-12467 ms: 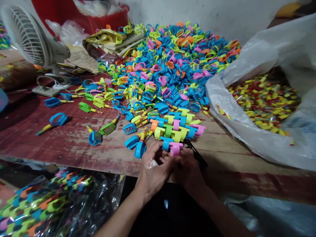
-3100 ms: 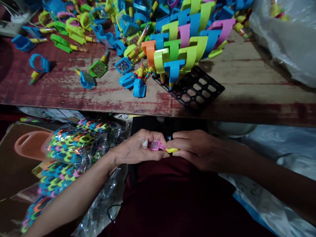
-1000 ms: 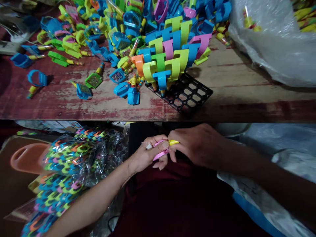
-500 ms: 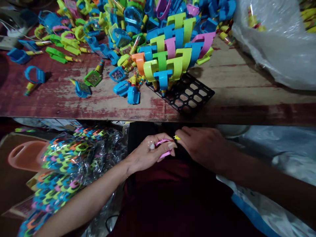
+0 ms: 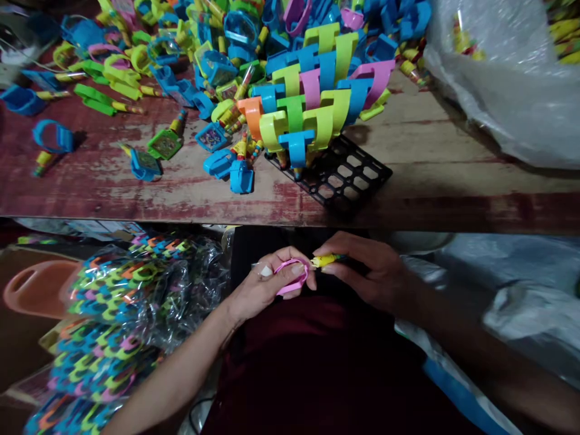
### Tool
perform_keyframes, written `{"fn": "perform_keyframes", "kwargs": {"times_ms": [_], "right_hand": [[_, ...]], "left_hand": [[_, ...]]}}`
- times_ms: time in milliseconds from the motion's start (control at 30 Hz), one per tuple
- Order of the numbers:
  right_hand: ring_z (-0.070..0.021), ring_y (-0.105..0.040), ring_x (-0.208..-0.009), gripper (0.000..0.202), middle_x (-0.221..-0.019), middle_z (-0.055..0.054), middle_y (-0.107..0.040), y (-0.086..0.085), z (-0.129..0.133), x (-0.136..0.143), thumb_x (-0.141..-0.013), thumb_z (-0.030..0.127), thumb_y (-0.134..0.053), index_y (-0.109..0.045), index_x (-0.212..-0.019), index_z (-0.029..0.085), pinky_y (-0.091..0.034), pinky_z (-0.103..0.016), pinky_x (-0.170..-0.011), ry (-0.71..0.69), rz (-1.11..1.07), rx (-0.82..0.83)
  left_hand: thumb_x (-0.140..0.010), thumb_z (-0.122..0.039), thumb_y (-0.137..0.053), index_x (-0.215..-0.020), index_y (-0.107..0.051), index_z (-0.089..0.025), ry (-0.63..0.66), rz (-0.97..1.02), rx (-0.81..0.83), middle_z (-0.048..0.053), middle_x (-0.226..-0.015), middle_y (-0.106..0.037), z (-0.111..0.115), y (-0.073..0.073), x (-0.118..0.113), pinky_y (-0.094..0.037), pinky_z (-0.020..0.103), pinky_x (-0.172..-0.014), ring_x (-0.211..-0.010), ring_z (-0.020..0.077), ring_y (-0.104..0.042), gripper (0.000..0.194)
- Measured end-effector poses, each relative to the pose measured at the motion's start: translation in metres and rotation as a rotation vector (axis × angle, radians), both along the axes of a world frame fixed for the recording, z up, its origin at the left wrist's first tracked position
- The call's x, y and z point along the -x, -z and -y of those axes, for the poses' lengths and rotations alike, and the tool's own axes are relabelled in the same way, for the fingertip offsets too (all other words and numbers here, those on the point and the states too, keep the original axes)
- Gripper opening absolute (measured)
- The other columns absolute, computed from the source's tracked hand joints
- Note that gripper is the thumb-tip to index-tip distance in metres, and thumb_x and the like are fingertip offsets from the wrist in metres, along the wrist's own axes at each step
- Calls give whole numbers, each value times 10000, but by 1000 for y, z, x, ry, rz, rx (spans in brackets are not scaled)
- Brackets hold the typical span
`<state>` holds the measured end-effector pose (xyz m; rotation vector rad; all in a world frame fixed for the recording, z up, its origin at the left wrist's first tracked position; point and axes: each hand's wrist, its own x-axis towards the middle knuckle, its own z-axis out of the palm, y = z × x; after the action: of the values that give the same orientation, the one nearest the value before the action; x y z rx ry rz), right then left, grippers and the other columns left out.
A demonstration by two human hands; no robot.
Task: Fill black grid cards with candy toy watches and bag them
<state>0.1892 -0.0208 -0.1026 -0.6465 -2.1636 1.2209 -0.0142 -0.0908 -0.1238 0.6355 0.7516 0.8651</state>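
Over my lap, below the table edge, my left hand (image 5: pixel 272 278) pinches a pink plastic toy watch (image 5: pixel 292 289), its curved band showing between thumb and fingers. Close against it, my right hand (image 5: pixel 369 266) holds a small yellow tube (image 5: pixel 325 260) between thumb and fingertips. The tube's tip points at the pink piece; whether the two touch I cannot tell. On the table ahead, a black grid rack (image 5: pixel 351 175) carries rows of upright coloured toy watches (image 5: pixel 296 145) on its far-left part, and its near-right holes show bare.
A heap of loose toy watches (image 5: pixel 222 66) covers the table's back left, with several single ones nearer the edge. A clear plastic bag (image 5: pixel 512 96) lies at the right. Below the table at left are bagged watches (image 5: pixel 109 290) and an orange plastic piece (image 5: pixel 38 290).
My right hand has opened its grip slightly, so more of the yellow tube shows. My left hand has shifted a little left and more of the pink band is visible. The view moved slightly.
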Motion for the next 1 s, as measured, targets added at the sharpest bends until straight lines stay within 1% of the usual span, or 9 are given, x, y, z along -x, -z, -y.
{"fn": "perform_keyframes", "kwargs": {"times_ms": [167, 333, 500, 700, 767, 867, 933, 1000], "right_hand": [[-130, -625, -897, 166, -967, -45, -656, 1, 2, 0, -942, 139, -564, -640, -1081, 190, -501, -244, -817, -49, -35, 22], [-128, -616, -902, 183, -971, -52, -649, 0, 5, 2, -950, 135, -540, -652, -1081, 196, -504, -251, -824, -68, -8, 38], [-127, -614, -902, 189, -968, -58, -643, 1, 3, 1, -961, 148, -528, -660, -1088, 195, -509, -256, -826, -85, 2, 19], [-122, -616, -894, 194, -968, -56, -645, 0, 3, 0, -955, 141, -540, -667, -1092, 193, -506, -243, -816, -92, 25, 2], [-125, -622, -894, 185, -970, -52, -652, 0, 4, 0, -950, 142, -551, -670, -1081, 195, -508, -244, -815, -98, 23, 32], [-127, -634, -891, 166, -968, -34, -666, 1, 4, -3, -936, 148, -583, -661, -1070, 206, -510, -247, -821, -32, -12, 90], [-136, -637, -893, 163, -973, -32, -668, 3, 3, -7, -926, 161, -604, -652, -1073, 211, -513, -259, -823, 45, -4, 62], [-143, -636, -888, 155, -973, -42, -662, 4, 4, -10, -921, 169, -612, -648, -1068, 206, -517, -264, -807, 74, 36, -1]], "left_hand": [[-959, -301, -560, -971, -590, -130, 16, 18, -47, 65, -824, -661, 3, 6, 2, -303, 201, -534, -554, 52, -436, 174], [-964, -307, -549, -977, -575, -133, 23, 47, -23, 64, -824, -660, 5, 9, 0, -297, 197, -528, -547, 48, -424, 177], [-969, -306, -533, -966, -566, -131, 38, 40, -9, 67, -837, -652, 5, 10, -1, -293, 200, -533, -554, 50, -415, 178], [-956, -310, -558, -969, -584, -142, 55, 35, 5, 59, -843, -650, 6, 12, 1, -295, 203, -539, -566, 58, -423, 171], [-945, -304, -579, -957, -594, -146, 47, 31, 15, 55, -837, -653, 6, 12, 0, -302, 199, -546, -583, 61, -438, 160], [-921, -300, -611, -946, -626, -141, 38, 19, 23, 54, -847, -652, 6, 9, 0, -321, 191, -568, -630, 66, -473, 162], [-885, -313, -649, -955, -649, -133, 44, 15, 22, 55, -861, -649, 6, 7, 0, -337, 187, -585, -665, 72, -494, 193], [-853, -337, -689, -992, -661, -134, 43, -5, 4, 49, -853, -652, 5, 7, 0, -362, 183, -616, -698, 79, -522, 248]]}}
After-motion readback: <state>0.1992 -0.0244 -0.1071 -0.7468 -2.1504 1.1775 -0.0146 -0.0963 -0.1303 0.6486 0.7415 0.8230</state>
